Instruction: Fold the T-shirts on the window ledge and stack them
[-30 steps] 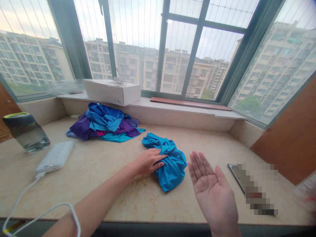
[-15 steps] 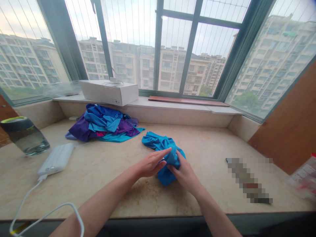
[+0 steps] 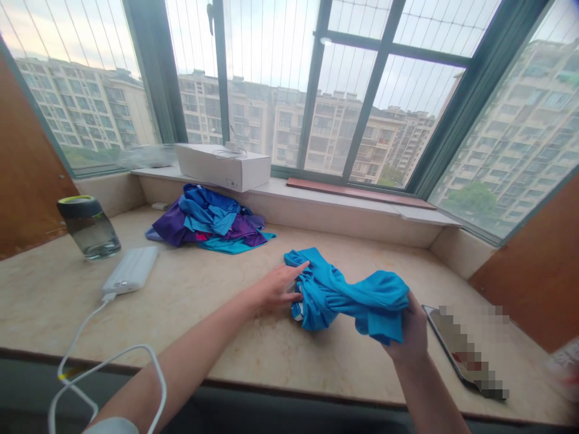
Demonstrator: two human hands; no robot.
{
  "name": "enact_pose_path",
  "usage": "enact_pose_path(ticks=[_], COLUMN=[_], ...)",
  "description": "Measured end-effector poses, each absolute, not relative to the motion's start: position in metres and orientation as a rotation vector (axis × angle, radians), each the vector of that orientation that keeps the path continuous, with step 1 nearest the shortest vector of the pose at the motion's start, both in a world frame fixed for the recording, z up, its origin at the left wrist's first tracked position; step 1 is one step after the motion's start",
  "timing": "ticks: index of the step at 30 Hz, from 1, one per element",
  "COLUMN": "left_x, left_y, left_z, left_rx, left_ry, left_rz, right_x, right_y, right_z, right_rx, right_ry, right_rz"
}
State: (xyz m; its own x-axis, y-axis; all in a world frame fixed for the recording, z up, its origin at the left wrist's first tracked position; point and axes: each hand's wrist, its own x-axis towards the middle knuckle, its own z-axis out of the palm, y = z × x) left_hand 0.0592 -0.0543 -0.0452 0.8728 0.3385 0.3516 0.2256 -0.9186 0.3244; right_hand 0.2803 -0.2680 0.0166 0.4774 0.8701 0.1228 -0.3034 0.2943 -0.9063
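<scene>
A bright blue garment [image 3: 325, 289] lies bunched on the stone counter, its right part pulled out and lifted off the surface. My right hand [image 3: 414, 328] is closed around that right end, with the fingers mostly hidden behind the cloth. At the garment's left side is my left hand [image 3: 280, 286], its index finger and thumb stretched out and apart, touching the cloth. A small white and dark blue patch shows at the garment's lower left edge. What kind of garment it is cannot be made out in its crumpled state.
A pile of blue and purple clothes [image 3: 210, 220] lies at the back left. Left of it stand a water bottle [image 3: 90, 229] and a white power bank [image 3: 131, 270] with a cable [image 3: 151, 349]. A phone [image 3: 465, 355], partly blurred, lies right. A white box [image 3: 221, 167] sits on the sill.
My right hand has moved right, drawing one end of the blue garment out and up. My left hand stays at the garment's left side. The camera view has shifted left.
</scene>
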Motion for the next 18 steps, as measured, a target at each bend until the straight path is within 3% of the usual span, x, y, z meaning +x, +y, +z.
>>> enact_pose_path(ticks=[3,9,12,18], left_x=[0.060,0.063,0.075,0.111], left_y=[-0.051,-0.046,-0.049,-0.064], left_z=[-0.044,-0.034,-0.027,-0.019], left_rx=[2.765,2.716,2.767,2.827], left_ry=[0.483,0.499,0.482,0.505], left_rz=[0.515,0.832,0.713,0.449], right_x=[0.299,0.337,0.333,0.303], right_y=[-0.267,-0.279,-0.293,-0.290], right_z=[0.017,0.014,0.006,-0.016], right_rx=[-1.152,-1.936,-1.940,-1.817], right_ry=[-0.680,-1.182,-1.366,-1.838], right_rz=[0.773,0.109,-0.201,-0.036])
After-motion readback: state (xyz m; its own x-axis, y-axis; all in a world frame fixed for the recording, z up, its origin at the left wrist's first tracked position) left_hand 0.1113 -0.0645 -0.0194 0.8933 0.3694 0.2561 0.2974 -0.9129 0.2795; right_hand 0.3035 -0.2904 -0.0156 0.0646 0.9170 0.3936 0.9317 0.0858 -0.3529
